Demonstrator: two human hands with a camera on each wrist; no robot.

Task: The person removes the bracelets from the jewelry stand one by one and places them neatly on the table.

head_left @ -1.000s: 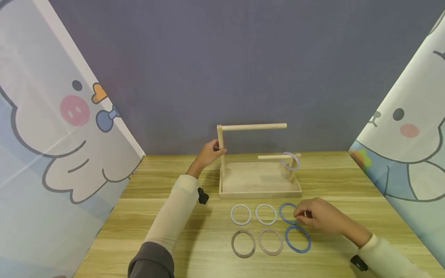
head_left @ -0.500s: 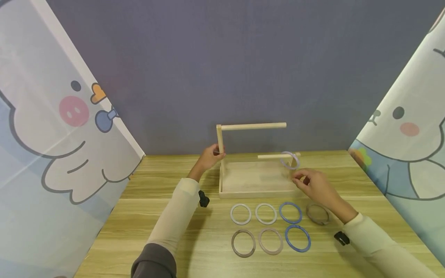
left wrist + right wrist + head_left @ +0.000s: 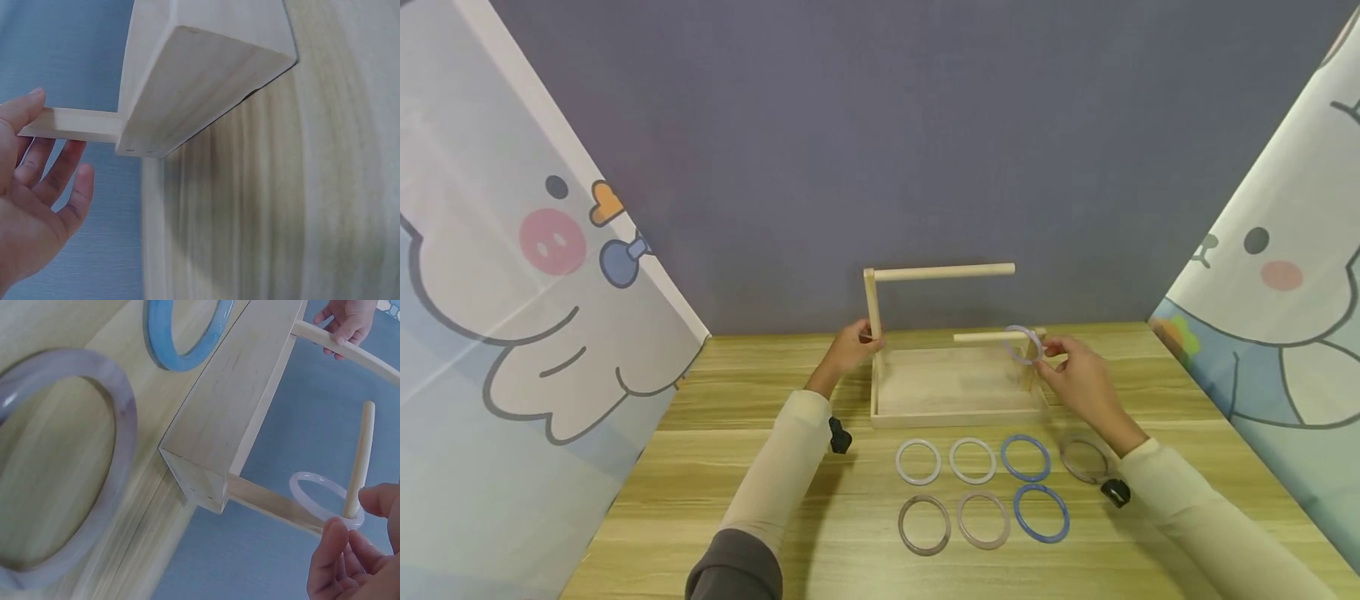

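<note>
A wooden display stand point(image 3: 958, 419) has a tray base, a tall left post with a long bar, and a short right post with a shorter bar. My left hand point(image 3: 848, 348) holds the tall post point(image 3: 78, 124), thumb on one side and fingers on the other. A pale lilac bangle point(image 3: 1009, 340) hangs round the short bar point(image 3: 362, 450), near its post. At its right edge my right hand point(image 3: 1078, 379) has thumb and fingertips parted, close to the bangle. In the right wrist view a gap shows between thumb point(image 3: 378, 500) and index finger.
In front of the stand lie two whitish bangles point(image 3: 937, 468), two blue bangles point(image 3: 1049, 452), a grey-brown bangle point(image 3: 904, 542) and a pinkish bangle point(image 3: 962, 533). Another brownish bangle point(image 3: 1105, 465) lies right, near the right wrist. A grey wall point(image 3: 940, 150) stands close behind the stand.
My right hand has left the brownish bangle on the table beside the blue ones and moved up to the hanging lilac bangle. The left hand has slid slightly down the post.
</note>
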